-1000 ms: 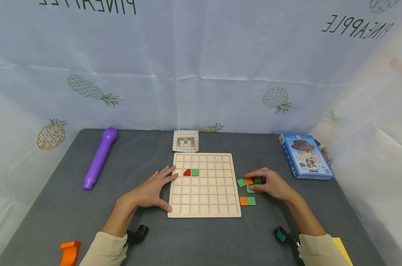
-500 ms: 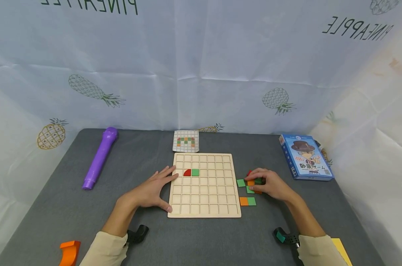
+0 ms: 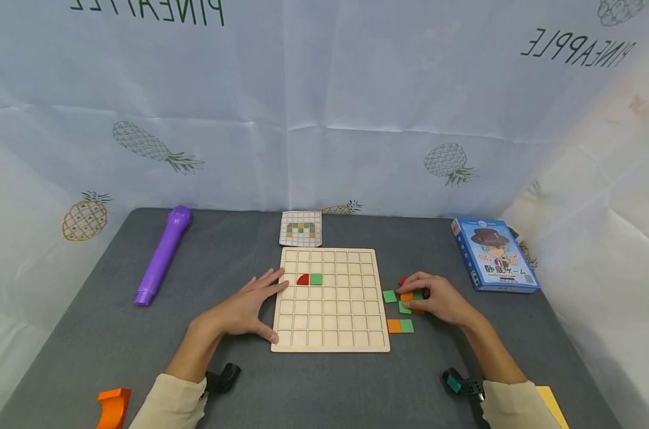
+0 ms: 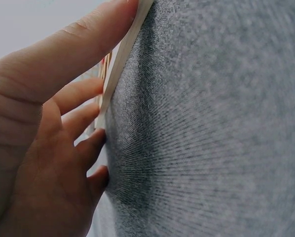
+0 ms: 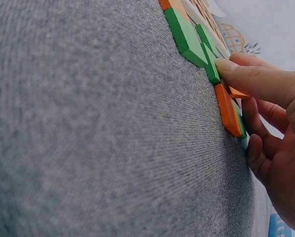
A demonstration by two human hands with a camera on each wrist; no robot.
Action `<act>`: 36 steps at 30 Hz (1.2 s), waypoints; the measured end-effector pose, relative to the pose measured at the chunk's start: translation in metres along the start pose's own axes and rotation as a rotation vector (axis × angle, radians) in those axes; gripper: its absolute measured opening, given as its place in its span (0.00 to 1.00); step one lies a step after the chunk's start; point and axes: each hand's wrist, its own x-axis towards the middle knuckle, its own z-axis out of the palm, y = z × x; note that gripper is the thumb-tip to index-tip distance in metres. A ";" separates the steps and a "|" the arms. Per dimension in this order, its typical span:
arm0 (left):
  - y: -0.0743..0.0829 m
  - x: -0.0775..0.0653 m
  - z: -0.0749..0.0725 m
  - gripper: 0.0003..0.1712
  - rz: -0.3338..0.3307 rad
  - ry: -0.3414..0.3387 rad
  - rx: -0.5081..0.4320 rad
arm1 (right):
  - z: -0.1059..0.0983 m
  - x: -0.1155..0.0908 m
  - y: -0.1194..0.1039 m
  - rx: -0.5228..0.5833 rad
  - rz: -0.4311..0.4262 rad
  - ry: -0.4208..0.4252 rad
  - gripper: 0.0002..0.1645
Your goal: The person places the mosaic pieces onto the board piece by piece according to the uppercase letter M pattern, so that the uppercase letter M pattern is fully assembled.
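A wooden grid board (image 3: 332,304) lies mid-table, bearing a red quarter-round piece (image 3: 303,279) beside a green square tile (image 3: 316,279). My left hand (image 3: 251,302) rests along its left edge with fingers spread, the thumb (image 4: 93,37) at the near corner. Right of the board, my right hand (image 3: 437,298) pinches an orange square tile (image 3: 406,296) between thumb and fingers, low over a loose cluster. Around it lie green tiles (image 3: 390,296), another orange tile (image 5: 228,111) and a red piece (image 3: 402,280), some partly covered by the hand.
A pattern card (image 3: 300,229) stands behind the board. An orange tile (image 3: 394,326) and a green one lie at its right edge. A purple microphone-shaped object (image 3: 163,256) is left, a blue game box (image 3: 494,255) right, an orange curved piece (image 3: 112,408) front left.
The orange tile in my right hand has turned straighter and shifted slightly right. The green tile beside it has also turned a little. My left hand stays on the board.
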 end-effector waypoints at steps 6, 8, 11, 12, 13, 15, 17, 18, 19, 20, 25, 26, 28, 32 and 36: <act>0.000 0.000 0.000 0.67 -0.002 -0.002 -0.001 | 0.001 0.000 0.000 0.018 0.009 -0.004 0.15; 0.000 -0.001 0.000 0.67 -0.003 -0.003 -0.003 | 0.000 0.000 0.000 0.025 0.014 -0.003 0.15; 0.000 -0.001 0.000 0.67 -0.005 -0.005 0.001 | 0.000 0.000 0.000 0.030 0.023 -0.002 0.14; 0.000 -0.001 0.000 0.67 -0.005 -0.005 0.003 | 0.000 0.000 0.000 0.032 0.026 -0.005 0.14; 0.000 -0.001 0.000 0.67 -0.006 -0.006 0.003 | -0.001 0.000 0.000 0.034 0.029 -0.006 0.14; 0.000 -0.001 0.000 0.67 -0.005 -0.005 0.002 | -0.002 0.000 -0.001 0.030 0.034 -0.009 0.14; 0.000 -0.002 0.000 0.67 -0.004 -0.005 -0.001 | -0.003 0.001 -0.002 0.025 0.039 -0.010 0.14; 0.000 -0.002 0.000 0.67 -0.003 -0.003 -0.003 | -0.004 0.001 -0.003 0.025 0.041 -0.009 0.14; 0.000 -0.001 0.000 0.67 -0.002 -0.002 -0.004 | -0.005 0.002 -0.003 0.024 0.041 -0.007 0.14; 0.000 -0.001 0.000 0.67 -0.001 -0.001 -0.004 | -0.006 0.003 -0.004 0.024 0.042 -0.005 0.14; -0.001 -0.001 0.000 0.67 -0.002 0.001 0.002 | -0.009 0.007 -0.007 0.013 0.026 0.012 0.13; 0.000 -0.001 0.000 0.67 -0.003 0.001 0.003 | -0.010 0.008 -0.007 0.005 0.025 0.015 0.13; 0.000 -0.001 0.000 0.67 -0.004 0.000 0.002 | -0.010 0.010 -0.009 -0.008 0.025 0.022 0.13; 0.001 -0.001 -0.001 0.67 -0.007 -0.003 -0.001 | -0.008 0.016 -0.012 -0.020 0.022 0.036 0.13; 0.001 0.000 -0.001 0.67 -0.010 -0.005 -0.007 | -0.005 0.023 -0.013 -0.010 0.001 0.044 0.14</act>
